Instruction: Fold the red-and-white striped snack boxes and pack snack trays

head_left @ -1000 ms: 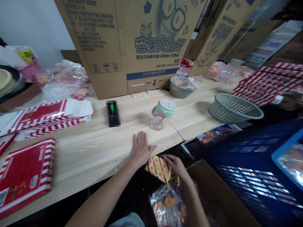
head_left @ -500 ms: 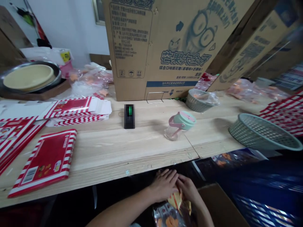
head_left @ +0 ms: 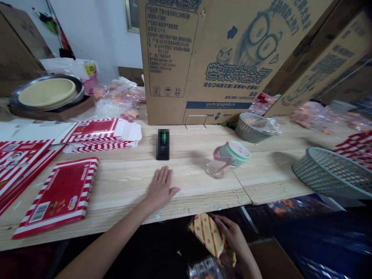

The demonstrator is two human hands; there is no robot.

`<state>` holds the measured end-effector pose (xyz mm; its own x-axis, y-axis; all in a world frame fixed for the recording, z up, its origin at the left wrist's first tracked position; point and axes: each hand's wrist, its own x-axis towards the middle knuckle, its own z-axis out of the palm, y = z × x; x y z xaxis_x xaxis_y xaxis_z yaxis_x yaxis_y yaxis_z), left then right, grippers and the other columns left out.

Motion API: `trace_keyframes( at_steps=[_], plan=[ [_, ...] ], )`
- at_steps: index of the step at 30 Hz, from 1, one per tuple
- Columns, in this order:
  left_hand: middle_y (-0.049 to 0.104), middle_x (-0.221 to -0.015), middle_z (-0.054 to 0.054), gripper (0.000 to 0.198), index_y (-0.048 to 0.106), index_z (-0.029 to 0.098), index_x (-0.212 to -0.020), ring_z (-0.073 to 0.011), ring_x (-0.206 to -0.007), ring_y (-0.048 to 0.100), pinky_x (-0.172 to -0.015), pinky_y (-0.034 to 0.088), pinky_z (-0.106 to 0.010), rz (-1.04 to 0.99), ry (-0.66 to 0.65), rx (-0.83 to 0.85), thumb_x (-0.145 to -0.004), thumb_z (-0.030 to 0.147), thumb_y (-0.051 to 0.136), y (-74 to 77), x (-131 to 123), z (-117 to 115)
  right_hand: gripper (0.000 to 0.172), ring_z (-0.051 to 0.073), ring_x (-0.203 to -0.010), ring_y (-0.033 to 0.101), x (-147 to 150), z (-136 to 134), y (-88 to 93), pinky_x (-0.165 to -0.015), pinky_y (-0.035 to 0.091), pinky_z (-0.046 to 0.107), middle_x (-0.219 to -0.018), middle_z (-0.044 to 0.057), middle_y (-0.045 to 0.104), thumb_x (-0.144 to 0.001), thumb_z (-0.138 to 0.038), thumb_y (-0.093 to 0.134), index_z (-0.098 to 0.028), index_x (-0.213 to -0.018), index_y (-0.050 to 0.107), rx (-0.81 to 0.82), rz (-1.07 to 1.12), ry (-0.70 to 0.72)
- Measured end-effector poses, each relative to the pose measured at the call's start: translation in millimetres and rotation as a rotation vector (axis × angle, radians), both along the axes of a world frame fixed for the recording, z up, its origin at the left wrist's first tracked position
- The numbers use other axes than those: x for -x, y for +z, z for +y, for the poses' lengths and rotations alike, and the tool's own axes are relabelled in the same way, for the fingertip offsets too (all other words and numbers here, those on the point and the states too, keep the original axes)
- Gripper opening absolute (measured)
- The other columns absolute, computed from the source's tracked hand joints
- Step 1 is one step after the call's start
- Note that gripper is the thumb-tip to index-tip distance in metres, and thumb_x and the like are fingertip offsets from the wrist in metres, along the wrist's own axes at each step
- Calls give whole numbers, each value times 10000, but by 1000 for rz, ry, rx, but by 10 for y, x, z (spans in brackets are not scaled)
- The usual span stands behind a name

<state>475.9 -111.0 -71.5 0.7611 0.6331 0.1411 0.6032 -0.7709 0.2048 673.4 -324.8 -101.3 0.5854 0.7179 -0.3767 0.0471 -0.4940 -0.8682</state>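
My left hand lies flat and open on the wooden table, fingers stretched toward a small black device with a green light. Below the table edge my right hand grips a gold and red striped packet. Under it sits a clear bag of orange snacks in a cardboard box. A clear cup with a green and pink lid stands to the right of my left hand.
Flat red and white striped cartons lie at the left, more stacked behind. A big printed cardboard box stands at the back. Two grey mesh baskets sit at the right. A metal tray with a plate is far left.
My left hand has come up from below the table edge and now rests flat on the tabletop. My right hand has lifted the striped packet slightly, held alone.
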Motion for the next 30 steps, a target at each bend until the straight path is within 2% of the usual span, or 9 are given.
trace_keyframes(
  at_steps=[2,3,8,10,13,16,21,26,30],
  plan=[
    [212,-1458,-175,739,276,38,-1371,-244,-1366,120,-1122,103,-444,68,-127,39,-873,580,205,18,-207,123,536,326,-899,615,-5,17,-33,-843,470,420,-903,118,700,-568,-605,640,-143,-830,715,-6,-4,2],
    [193,-1466,-158,742,261,43,-1379,-227,-1369,105,-1128,82,-424,81,-145,61,-873,581,192,34,-342,167,538,327,-908,613,-9,19,-49,-854,466,424,-912,121,698,-572,-607,636,-143,-835,715,-8,-9,2],
    [156,-1464,-200,736,228,3,-1383,-280,-1367,91,-1108,54,-495,68,74,110,-882,540,176,89,-1041,490,520,327,-927,612,-33,-34,-95,-884,459,423,-927,115,697,-601,-598,625,-155,-856,721,-6,5,-1],
    [169,-1460,-213,734,239,2,-1378,-301,-1363,99,-1094,52,-526,59,96,114,-878,536,190,91,-1236,674,515,325,-937,612,-31,-74,-98,-879,467,408,-931,105,698,-594,-603,628,-168,-852,725,-4,35,-17],
    [214,-1465,-155,680,276,66,-1377,-275,-1363,135,-1094,55,-519,51,-5,120,-880,522,199,103,-1418,883,535,325,-937,615,-28,-121,-105,-851,489,384,-922,97,702,-548,-632,644,-185,-829,732,13,96,-58],
    [266,-1459,-91,585,306,122,-1369,-220,-1355,183,-1101,84,-476,47,-186,112,-906,456,180,139,-1486,907,545,323,-951,612,-45,-127,-120,-855,488,369,-928,87,702,-524,-650,653,-196,-814,736,22,149,-82],
    [325,-1435,-87,552,309,107,-1364,-179,-1344,218,-1108,99,-402,65,-410,105,-926,414,172,176,-1323,551,591,338,-960,605,-87,-39,-85,-855,483,377,-876,83,709,-480,-694,646,-197,-786,740,48,169,-83],
    [241,-1461,-97,649,236,87,-1392,-176,-1362,163,-1115,57,-422,24,-570,178,-911,502,103,149,-1020,-62,641,365,-923,607,-75,35,67,-823,487,395,-803,97,709,-402,-751,622,-191,-691,738,94,105,-86],
    [289,-1444,-74,630,290,97,-1375,-181,-1351,202,-1108,105,-447,-47,-697,134,-917,486,101,91,-951,-606,632,340,-897,613,-58,32,159,-823,481,378,-814,111,705,-442,-716,640,-168,-742,735,50,75,-53]
  ],
)
